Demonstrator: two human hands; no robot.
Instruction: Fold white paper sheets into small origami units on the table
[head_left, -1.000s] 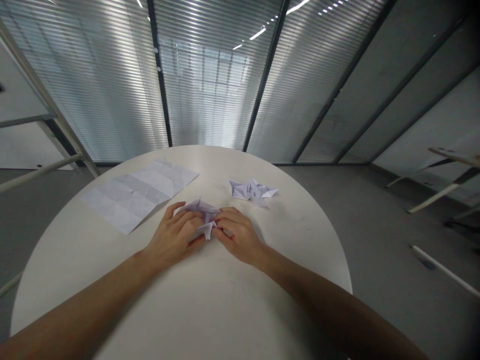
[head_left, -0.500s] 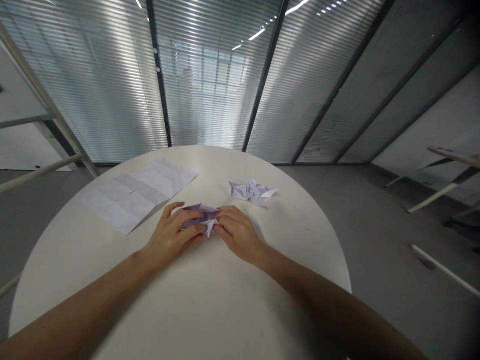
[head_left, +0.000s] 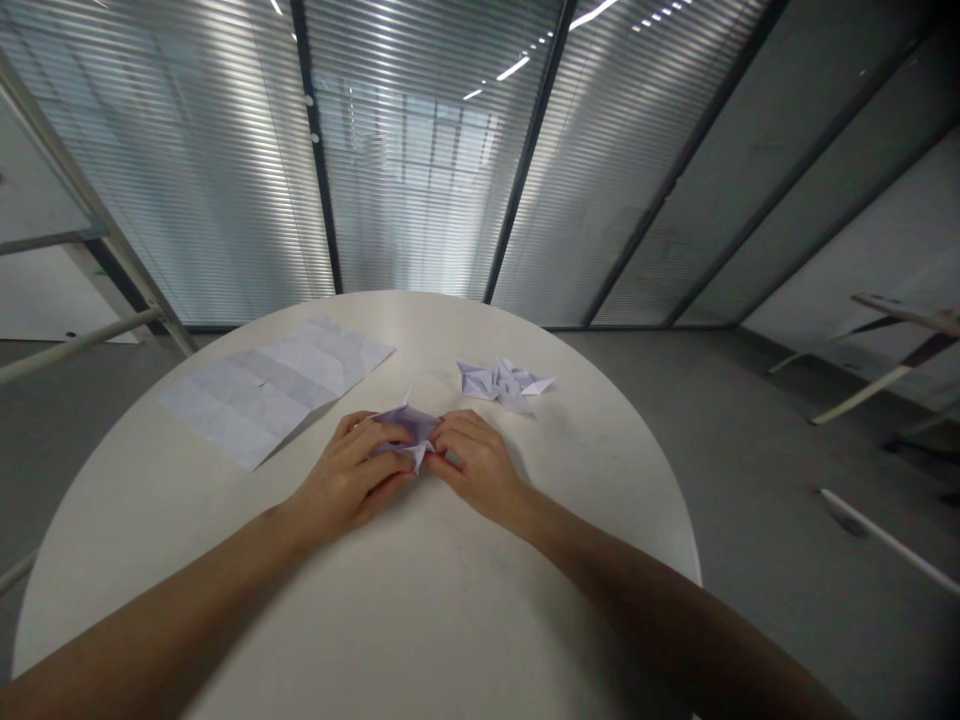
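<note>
Between my two hands is a piece of folded white paper [head_left: 420, 425] with pointed flaps, held low over the round white table [head_left: 420, 620]. My left hand [head_left: 351, 465] grips its left side, the fingers curled over the top and into the fold. On the right side, my right hand [head_left: 476, 458] pinches the paper's edge with thumb and fingers. One thin tip of paper stands up at the far side, and another flap points toward me. Parts of the paper are hidden under my fingers.
A large creased sheet of paper [head_left: 277, 385] lies flat on the table at the left. Beyond my right hand rests another folded paper figure [head_left: 502, 383] with several points. Glass panels with blinds [head_left: 420, 180] stand behind the table, and a pale metal frame [head_left: 82, 345] is at the left.
The left fingers have shifted slightly over the folded paper, and its middle looks more spread. A thin tip now rises at its far side. My right hand has hardly moved.
</note>
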